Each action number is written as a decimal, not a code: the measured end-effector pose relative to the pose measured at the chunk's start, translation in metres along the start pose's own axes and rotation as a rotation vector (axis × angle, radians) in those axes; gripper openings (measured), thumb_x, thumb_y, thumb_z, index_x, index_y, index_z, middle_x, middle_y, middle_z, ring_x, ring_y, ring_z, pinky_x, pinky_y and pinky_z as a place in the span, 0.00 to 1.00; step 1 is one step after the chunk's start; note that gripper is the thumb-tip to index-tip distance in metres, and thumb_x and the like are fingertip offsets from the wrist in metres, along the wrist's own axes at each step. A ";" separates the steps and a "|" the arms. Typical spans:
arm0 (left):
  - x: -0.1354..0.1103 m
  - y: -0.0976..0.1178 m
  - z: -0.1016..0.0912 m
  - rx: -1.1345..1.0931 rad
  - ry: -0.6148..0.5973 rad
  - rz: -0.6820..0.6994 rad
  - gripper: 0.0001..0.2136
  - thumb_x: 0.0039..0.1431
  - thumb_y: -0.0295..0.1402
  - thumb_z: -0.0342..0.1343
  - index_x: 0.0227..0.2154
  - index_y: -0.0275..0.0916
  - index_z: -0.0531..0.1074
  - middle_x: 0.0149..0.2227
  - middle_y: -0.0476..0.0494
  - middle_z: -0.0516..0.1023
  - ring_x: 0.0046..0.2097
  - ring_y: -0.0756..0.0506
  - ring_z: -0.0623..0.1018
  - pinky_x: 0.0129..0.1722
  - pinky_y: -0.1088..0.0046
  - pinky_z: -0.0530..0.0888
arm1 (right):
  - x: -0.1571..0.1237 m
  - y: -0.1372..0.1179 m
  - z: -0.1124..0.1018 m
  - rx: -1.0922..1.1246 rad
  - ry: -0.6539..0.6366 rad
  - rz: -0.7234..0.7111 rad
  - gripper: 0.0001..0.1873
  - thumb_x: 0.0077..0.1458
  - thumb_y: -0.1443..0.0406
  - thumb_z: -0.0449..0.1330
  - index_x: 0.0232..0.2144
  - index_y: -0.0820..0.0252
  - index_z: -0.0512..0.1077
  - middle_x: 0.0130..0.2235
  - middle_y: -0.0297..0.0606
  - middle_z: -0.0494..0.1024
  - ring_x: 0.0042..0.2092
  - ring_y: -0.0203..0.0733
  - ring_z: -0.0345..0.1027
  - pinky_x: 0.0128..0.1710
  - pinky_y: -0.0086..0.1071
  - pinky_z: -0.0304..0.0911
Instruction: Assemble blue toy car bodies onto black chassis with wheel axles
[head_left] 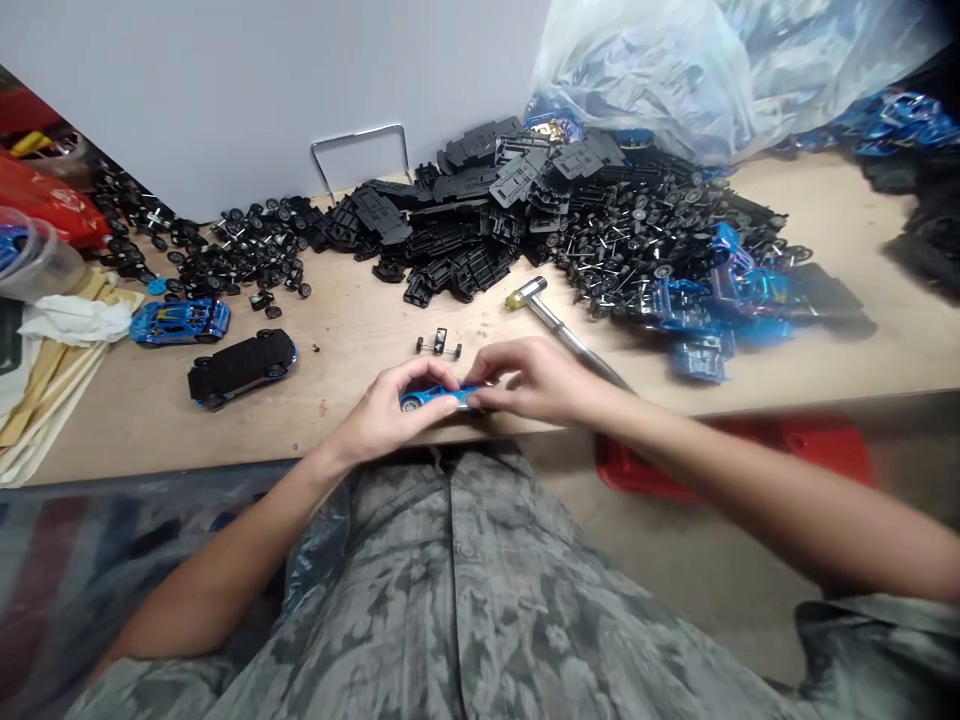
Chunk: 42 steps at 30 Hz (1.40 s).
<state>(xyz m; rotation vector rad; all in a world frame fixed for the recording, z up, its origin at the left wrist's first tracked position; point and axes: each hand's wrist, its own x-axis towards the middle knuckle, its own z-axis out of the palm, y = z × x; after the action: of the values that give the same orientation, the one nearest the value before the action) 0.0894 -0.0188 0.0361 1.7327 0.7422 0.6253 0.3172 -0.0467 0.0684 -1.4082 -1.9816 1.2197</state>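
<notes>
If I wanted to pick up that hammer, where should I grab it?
Probably around the hammer's handle, from above and the right: it's long and slim, slanting toward the table's near edge, with the crosswise head farther away. The right hand is close.

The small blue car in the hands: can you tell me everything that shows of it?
The blue car is a toy with a shiny body, plastic or painted metal by its look. A pale-rimmed wheel shows near its left end. Lying crosswise in view, it is held near the front edge of the table by the left hand and right hand, which hide much of it.
</notes>
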 end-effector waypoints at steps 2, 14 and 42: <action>-0.001 0.000 0.002 0.036 0.009 0.072 0.06 0.63 0.34 0.63 0.39 0.37 0.77 0.42 0.41 0.82 0.45 0.44 0.81 0.50 0.65 0.78 | 0.015 -0.005 -0.008 -0.060 -0.088 0.075 0.04 0.50 0.70 0.69 0.31 0.62 0.78 0.30 0.34 0.82 0.31 0.35 0.74 0.30 0.26 0.65; -0.011 -0.023 0.006 0.241 0.109 0.521 0.10 0.63 0.26 0.63 0.47 0.40 0.80 0.50 0.34 0.81 0.52 0.42 0.82 0.52 0.61 0.81 | -0.030 0.027 0.028 0.042 0.261 -0.282 0.20 0.59 0.62 0.68 0.53 0.62 0.76 0.49 0.47 0.83 0.49 0.46 0.79 0.50 0.41 0.74; -0.005 -0.006 0.002 0.401 0.013 0.519 0.08 0.62 0.22 0.62 0.43 0.37 0.77 0.47 0.36 0.80 0.49 0.45 0.82 0.50 0.69 0.81 | -0.035 0.040 0.061 -0.131 0.546 -0.543 0.18 0.62 0.73 0.60 0.53 0.57 0.74 0.50 0.50 0.80 0.47 0.46 0.78 0.45 0.43 0.76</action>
<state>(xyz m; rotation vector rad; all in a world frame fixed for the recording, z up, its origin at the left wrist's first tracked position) 0.0867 -0.0226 0.0299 2.3246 0.4379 0.8797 0.3072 -0.1001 0.0078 -1.0054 -1.8775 0.4176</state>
